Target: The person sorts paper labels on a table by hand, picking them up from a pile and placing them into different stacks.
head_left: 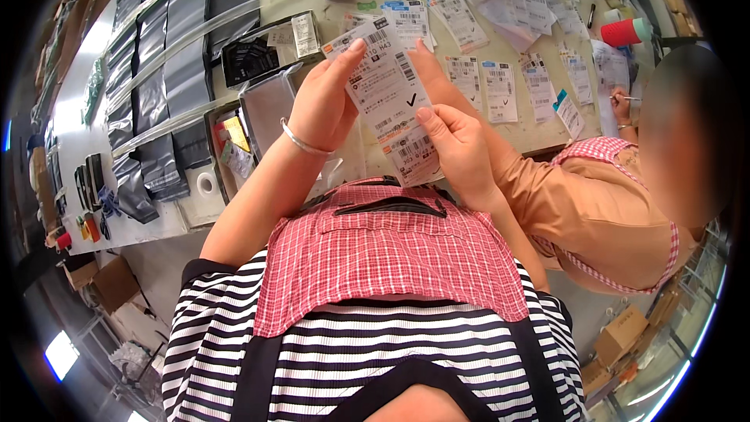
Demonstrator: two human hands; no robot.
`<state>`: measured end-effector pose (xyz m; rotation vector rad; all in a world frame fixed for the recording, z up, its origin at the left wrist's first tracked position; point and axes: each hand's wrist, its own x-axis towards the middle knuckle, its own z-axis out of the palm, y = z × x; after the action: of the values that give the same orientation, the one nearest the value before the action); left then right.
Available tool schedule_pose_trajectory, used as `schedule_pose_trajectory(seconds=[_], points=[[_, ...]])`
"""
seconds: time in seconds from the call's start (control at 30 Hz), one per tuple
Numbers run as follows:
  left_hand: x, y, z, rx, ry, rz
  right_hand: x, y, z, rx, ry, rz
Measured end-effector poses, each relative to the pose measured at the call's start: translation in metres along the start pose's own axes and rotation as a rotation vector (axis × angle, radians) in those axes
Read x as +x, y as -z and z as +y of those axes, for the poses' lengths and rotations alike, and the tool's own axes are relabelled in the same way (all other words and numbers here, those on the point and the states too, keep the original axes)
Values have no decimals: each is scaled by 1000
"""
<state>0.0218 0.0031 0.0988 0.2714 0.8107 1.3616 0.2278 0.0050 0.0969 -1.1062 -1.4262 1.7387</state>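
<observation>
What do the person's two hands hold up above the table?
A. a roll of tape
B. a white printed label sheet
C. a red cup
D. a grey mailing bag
B: the left hand and right hand grip the white label sheet at its two sides.

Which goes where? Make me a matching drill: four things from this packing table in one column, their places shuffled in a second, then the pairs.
1. shipping label
2. grey mailer bags
3. red cup
4. tape roll

a. far right of the table
b. in rows along the table's left
c. held up in both hands
d. near edge of the table, left of the left forearm

Pairs: 1-c, 2-b, 3-a, 4-d
</observation>
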Motion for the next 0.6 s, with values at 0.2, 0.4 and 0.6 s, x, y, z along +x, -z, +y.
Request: schedule_pose_trajectory(seconds=[0.2,0.4,0.6], points=[[-2,-4,6,-30,-45,-50,-2,-1,-10,-11,20,-30],[-8,-3,7,-69,-78,-65,-9,-2,-14,-6,34,-84],[-20,-7,8,-53,-107,-69,-16,-4,-15,28,31,-108]])
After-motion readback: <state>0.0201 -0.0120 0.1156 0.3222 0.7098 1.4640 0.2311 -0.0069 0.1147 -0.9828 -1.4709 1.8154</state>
